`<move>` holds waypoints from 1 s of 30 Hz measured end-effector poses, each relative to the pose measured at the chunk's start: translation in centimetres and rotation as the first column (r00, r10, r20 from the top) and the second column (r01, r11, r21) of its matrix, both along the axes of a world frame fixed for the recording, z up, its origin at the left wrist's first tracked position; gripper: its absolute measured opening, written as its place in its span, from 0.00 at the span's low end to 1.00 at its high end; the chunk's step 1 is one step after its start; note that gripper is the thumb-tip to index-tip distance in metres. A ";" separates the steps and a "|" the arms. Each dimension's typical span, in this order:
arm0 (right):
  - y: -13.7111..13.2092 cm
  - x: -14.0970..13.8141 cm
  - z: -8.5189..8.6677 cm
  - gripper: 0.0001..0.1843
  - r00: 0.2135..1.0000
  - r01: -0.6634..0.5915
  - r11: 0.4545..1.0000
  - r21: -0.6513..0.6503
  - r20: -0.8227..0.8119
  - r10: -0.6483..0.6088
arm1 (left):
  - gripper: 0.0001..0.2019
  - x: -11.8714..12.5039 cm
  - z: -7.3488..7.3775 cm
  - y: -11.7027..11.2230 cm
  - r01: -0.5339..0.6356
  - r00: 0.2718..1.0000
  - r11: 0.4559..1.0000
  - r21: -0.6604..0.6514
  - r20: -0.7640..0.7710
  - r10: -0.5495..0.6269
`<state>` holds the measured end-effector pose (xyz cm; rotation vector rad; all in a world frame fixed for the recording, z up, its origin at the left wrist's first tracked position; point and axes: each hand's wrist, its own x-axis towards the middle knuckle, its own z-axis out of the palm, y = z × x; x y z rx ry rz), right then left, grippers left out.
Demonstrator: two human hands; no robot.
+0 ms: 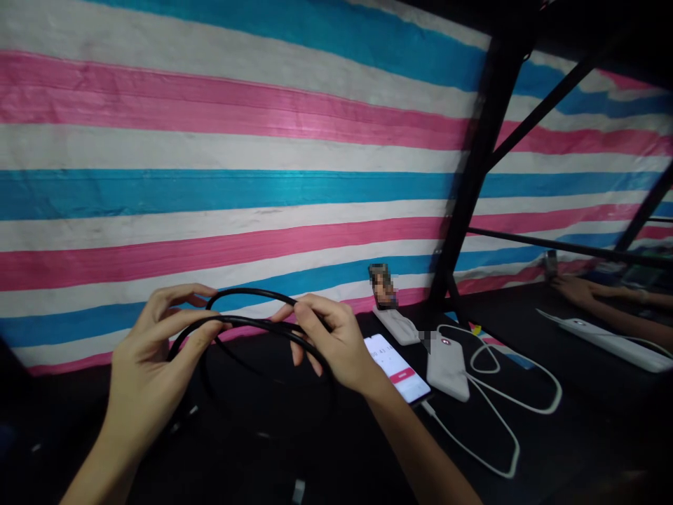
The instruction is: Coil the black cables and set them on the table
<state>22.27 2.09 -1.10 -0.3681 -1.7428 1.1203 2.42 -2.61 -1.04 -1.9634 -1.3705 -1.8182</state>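
A black cable loops in the air above a dark table. My left hand pinches the left side of the loop between thumb and fingers. My right hand grips the right side of the same loop, fingers curled round it. More of the cable hangs down below my hands into the dark and is hard to follow.
A lit phone lies just right of my right hand, wired to a white power bank by a white cable. Another person's arm rests at far right near a white power strip. A striped tarp and black posts stand behind.
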 end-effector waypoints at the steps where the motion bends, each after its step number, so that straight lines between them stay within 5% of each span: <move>1: 0.0 0.0 0.0 0.18 1.000 0.007 1.000 0.012 0.004 -0.008 | 0.03 0.0 0.0 0.1 0.000 1.000 1.000 0.001 0.000 0.000; 19: 0.7 -0.5 -0.5 0.21 0.990 0.046 0.999 -0.001 0.132 -0.045 | 0.06 0.0 0.3 0.2 0.106 0.991 0.986 -0.128 -0.071 -0.116; 30: 0.6 -0.4 0.3 0.18 0.955 -0.218 0.975 -0.052 0.194 0.224 | 0.05 0.1 -0.1 0.3 0.163 0.981 0.977 -0.140 -0.083 -0.176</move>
